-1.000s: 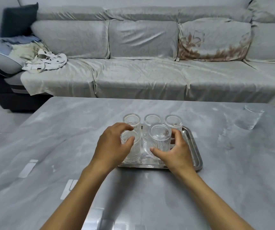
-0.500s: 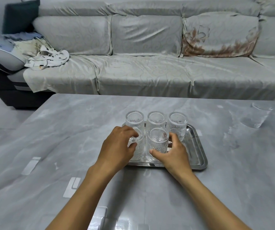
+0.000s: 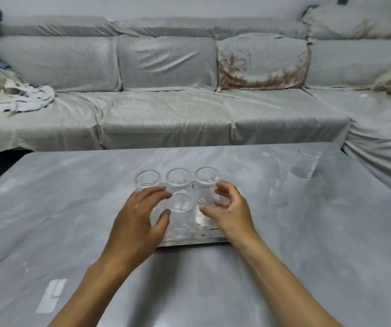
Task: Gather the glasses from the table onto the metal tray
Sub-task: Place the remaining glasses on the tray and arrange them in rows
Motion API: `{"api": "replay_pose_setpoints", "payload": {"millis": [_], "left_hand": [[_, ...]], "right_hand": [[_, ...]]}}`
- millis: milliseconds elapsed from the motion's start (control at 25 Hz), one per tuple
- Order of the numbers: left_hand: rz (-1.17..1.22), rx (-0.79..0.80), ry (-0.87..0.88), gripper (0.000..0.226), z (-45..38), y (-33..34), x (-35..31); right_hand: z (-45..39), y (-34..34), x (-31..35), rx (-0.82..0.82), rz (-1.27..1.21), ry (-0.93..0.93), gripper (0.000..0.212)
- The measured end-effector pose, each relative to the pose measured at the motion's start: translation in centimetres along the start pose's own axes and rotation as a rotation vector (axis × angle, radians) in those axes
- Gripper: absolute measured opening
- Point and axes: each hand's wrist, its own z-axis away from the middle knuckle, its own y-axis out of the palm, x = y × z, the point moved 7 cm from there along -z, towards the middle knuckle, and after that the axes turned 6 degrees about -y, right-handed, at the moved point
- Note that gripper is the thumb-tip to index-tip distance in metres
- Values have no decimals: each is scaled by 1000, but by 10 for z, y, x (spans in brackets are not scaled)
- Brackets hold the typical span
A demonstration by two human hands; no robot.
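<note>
Neither grip is closing on anything: the left hand [image 3: 136, 223] and right hand [image 3: 231, 212] are hovering with fingers spread on either side of the front glass [image 3: 181, 214], which is standing upright on the metal tray [image 3: 189, 241]. Three glasses [image 3: 178, 179] are lining the tray's far edge. One more glass [image 3: 305, 165], blurred, is apparently sitting well apart on the grey desk [image 3: 308, 232]. Crumpled cloth [image 3: 17, 101] is lying on the sofa [image 3: 166, 114] beyond.
</note>
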Motion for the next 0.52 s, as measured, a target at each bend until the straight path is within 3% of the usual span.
{"api": "replay_pose_setpoints", "payload": {"millis": [120,280,360,520], "left_hand": [[76,30,137,59,-7,57,-70],[-180,459,276,73,-21,201,-147],[-354,670,235,75,-25,257,-146],[-355,896,135,84,-54,306,-127]], "right_hand": [[-17,-86,3,-188,-5,-8,54],[-32,-183,-24,-282,228,39,59],[-41,-212,-33,-254,356,28,61],[-82,-251,-51,-209,626,-26,67]]}}
